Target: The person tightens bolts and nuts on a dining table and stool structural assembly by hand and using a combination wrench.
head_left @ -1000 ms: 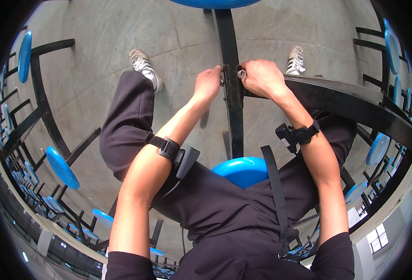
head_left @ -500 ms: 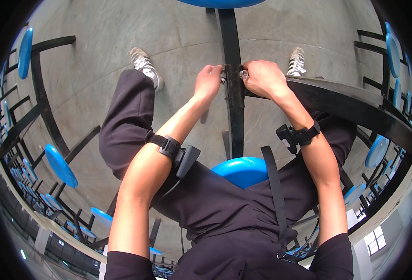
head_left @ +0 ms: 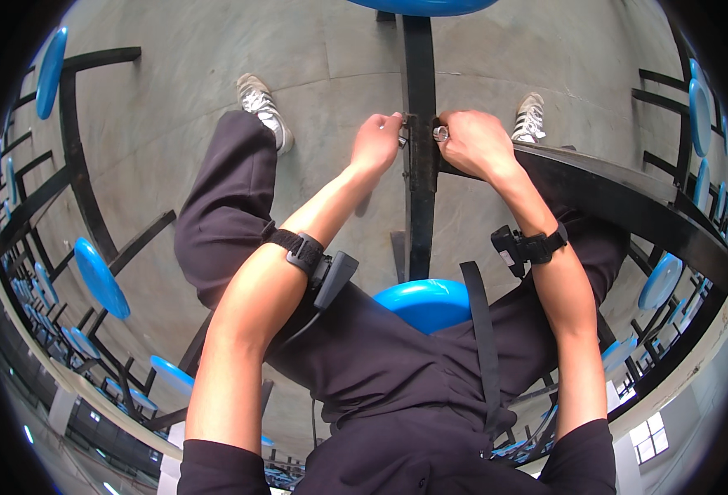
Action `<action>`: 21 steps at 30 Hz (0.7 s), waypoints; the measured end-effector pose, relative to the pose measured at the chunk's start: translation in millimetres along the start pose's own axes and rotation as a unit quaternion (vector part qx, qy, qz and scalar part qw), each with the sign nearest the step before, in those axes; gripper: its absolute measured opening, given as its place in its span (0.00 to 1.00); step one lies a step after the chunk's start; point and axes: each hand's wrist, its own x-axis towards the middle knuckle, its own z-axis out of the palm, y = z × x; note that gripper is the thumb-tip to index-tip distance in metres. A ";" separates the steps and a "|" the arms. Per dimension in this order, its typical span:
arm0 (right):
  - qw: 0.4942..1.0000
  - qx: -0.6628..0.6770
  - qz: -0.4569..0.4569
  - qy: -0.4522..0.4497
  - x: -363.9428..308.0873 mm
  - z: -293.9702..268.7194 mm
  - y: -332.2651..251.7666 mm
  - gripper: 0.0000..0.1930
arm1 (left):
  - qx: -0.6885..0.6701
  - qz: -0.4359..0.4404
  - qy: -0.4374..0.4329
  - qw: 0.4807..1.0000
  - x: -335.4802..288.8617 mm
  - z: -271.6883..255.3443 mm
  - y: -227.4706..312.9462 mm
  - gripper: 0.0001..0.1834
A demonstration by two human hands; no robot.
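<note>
The fingers of the left hand [head_left: 376, 142] are curled shut, their tips pressed against the left face of a black metal beam [head_left: 419, 165] where a small bolt end [head_left: 402, 141] pokes out; whether they pinch that bolt or merely steady it cannot be told. Across the beam, the right hand [head_left: 473, 142] is closed in a loose fist around a small shiny metal fitting [head_left: 440, 133], round and silver, held tight to the beam's right face at the same height. No open container shows anywhere in view. Against the pictures from a second ago, both hands sit at the same joint, with no visible shift in wrists or fingers. The beam itself is a flat, dark-painted bar running straight away from the person between the knees, meeting a broader black frame rail [head_left: 628, 202] that sweeps off to the right. Each forearm carries a black strap with a small device: one on the left forearm [head_left: 310, 256], one at the right wrist [head_left: 525, 246]. Below the arms, a round blue seat [head_left: 426, 301] shows between the dark trousers, and grey sneakers [head_left: 258, 99] rest on the concrete floor [head_left: 174, 107]. More blue seats [head_left: 100, 279] on black frames ring the edges.
</note>
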 end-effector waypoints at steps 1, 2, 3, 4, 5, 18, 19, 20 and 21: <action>1.000 -0.001 0.002 -0.001 -0.2 0.1 -1.3 0.12 | 0.011 0.022 0.016 1.000 -1.7 0.3 1.1 0.19; 1.000 0.011 0.002 0.000 -1.6 -3.0 -4.1 0.12 | 0.012 0.022 0.005 1.000 -2.8 -1.1 2.3 0.20; 1.000 0.011 -0.003 -0.001 -1.0 -2.7 -5.4 0.12 | 0.010 0.021 0.009 1.000 -3.9 -2.2 3.5 0.20; 1.000 0.009 -0.001 -0.004 -0.8 -2.8 -5.2 0.12 | 0.014 0.021 0.007 1.000 -4.8 -2.2 4.8 0.20; 1.000 0.007 0.001 -0.007 -0.4 -2.9 -5.0 0.12 | 0.019 0.021 0.006 1.000 -5.6 -2.5 6.0 0.21; 1.000 -0.005 -0.002 0.013 0.0 0.0 -3.5 0.12 | -0.028 -0.020 -0.033 0.999 -5.3 -4.8 7.8 0.16; 1.000 -0.004 -0.004 0.018 0.0 0.7 -3.0 0.12 | -0.019 -0.011 -0.011 1.000 -5.6 -3.1 7.8 0.17; 1.000 -0.003 -0.006 0.024 -0.1 1.0 -2.7 0.12 | -0.010 -0.002 0.011 1.000 -5.9 -2.0 7.7 0.18; 1.000 -0.003 -0.006 0.024 -0.4 0.3 -3.0 0.12 | -0.010 -0.002 0.011 1.000 -6.3 -1.9 7.2 0.18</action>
